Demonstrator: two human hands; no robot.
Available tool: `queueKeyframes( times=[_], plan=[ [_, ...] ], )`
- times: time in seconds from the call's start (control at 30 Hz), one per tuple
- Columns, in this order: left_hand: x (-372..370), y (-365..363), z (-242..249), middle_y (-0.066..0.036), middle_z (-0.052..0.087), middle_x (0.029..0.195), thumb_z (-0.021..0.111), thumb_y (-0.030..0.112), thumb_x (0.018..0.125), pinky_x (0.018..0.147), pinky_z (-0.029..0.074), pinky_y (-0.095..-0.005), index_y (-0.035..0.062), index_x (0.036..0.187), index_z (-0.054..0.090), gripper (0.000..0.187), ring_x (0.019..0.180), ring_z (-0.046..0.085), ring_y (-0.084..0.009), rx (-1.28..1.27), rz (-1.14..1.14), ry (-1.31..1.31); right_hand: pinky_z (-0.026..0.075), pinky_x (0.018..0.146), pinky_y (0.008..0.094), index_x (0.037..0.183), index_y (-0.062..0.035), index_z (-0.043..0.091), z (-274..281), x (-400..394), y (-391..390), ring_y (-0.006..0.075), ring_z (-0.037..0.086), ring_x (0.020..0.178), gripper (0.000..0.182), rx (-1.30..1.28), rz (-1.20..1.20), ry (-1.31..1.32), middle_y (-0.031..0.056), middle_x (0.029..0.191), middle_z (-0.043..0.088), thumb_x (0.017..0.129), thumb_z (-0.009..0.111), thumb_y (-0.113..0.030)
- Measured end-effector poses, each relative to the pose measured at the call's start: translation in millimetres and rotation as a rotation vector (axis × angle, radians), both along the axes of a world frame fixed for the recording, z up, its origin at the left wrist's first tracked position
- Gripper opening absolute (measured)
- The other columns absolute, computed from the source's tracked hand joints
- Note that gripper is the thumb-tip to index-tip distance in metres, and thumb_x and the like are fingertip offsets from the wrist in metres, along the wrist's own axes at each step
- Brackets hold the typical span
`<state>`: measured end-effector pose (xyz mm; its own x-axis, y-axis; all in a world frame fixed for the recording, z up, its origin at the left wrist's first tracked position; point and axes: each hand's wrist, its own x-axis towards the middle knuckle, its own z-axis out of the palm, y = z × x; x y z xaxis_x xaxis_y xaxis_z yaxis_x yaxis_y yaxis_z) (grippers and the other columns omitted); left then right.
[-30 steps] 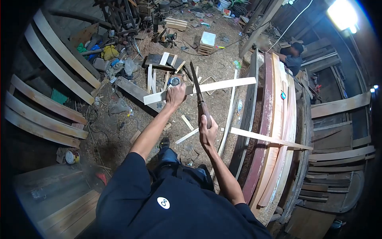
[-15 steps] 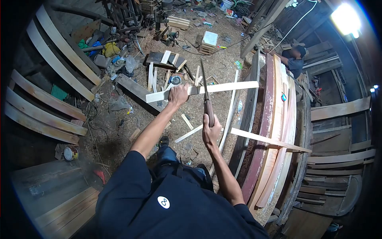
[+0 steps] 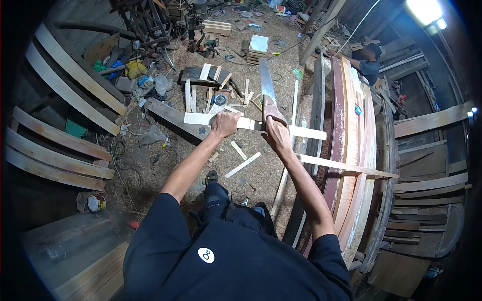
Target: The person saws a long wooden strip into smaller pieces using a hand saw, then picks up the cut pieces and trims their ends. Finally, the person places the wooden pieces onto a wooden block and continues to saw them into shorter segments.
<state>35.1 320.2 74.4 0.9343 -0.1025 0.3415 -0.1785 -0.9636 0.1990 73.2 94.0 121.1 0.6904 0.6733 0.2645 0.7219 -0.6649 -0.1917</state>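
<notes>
A pale wooden strip (image 3: 309, 133) lies crosswise in front of me. My left hand (image 3: 225, 124) is wrapped over it, left of its middle. My right hand (image 3: 277, 131) is closed round the brown wooden handle of a handsaw (image 3: 266, 83). The saw's blade points away from me with its flat side showing, and its handle overlaps the strip in this view. Beneath the strip's left part runs a dark, heavy beam (image 3: 173, 119). A round blue-rimmed object (image 3: 219, 99) sits just beyond my left hand.
Long planks (image 3: 346, 150) lie on a bench to my right, with another strip (image 3: 346, 165) across them. A person (image 3: 369, 62) is at the bench's far end. Curved boards (image 3: 60, 145) lean at the left. Offcuts (image 3: 243, 164) and sawdust cover the floor, with a stool-like stack (image 3: 258, 45) farther off.
My right hand has pushed the saw forward, so its handle now overlaps the strip. The blade has turned from edge-on to showing its flat side. My left hand stays on the strip.
</notes>
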Motion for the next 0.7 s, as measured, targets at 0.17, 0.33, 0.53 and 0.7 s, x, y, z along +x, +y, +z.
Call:
queueKeyframes(
  times=[0.17,0.33,0.53,0.7],
  plan=[
    [0,-7,-8,-0.012,0.062,0.057,0.054,0.007,0.073,0.043,0.049,-0.0371,0.0060,0.067,0.059,0.007,0.048,0.062,-0.0239,0.044,-0.045,0.120,0.050,0.063,0.0364,0.087,-0.0066,0.049,-31,17,-15,0.0256,0.065,0.069,0.006,-0.008,0.044,-0.198,0.0103,0.071,0.063,0.085,0.050,-0.012],
    [1,-19,-23,-0.013,0.067,0.065,0.048,0.012,0.083,0.051,0.053,-0.0386,0.0077,0.076,0.064,0.018,0.058,0.068,-0.0247,0.197,-0.104,0.180,0.048,0.048,0.0442,0.089,-0.0068,0.051,-39,20,-14,0.0336,0.061,0.051,0.014,-0.195,0.109,0.022,0.0122,0.056,0.059,0.084,0.054,-0.020],
    [-5,-24,-29,-0.013,0.069,0.071,0.049,0.014,0.084,0.055,0.055,-0.0393,0.0073,0.081,0.067,0.019,0.067,0.070,-0.0268,0.266,-0.120,0.257,0.051,0.050,0.0466,0.091,-0.0055,0.054,-33,10,-13,0.0345,0.065,0.058,0.016,-0.239,0.120,0.132,0.0190,0.064,0.064,0.088,0.047,-0.020],
    [-10,-27,-23,-0.016,0.069,0.073,0.053,0.015,0.080,0.058,0.055,-0.0395,0.0068,0.077,0.068,0.018,0.068,0.070,-0.0286,0.224,-0.126,0.318,0.053,0.054,0.0466,0.092,-0.0044,0.052,-18,4,-18,0.0365,0.066,0.061,0.024,-0.282,0.084,0.216,0.0198,0.064,0.063,0.087,0.051,-0.028]
  ],
)
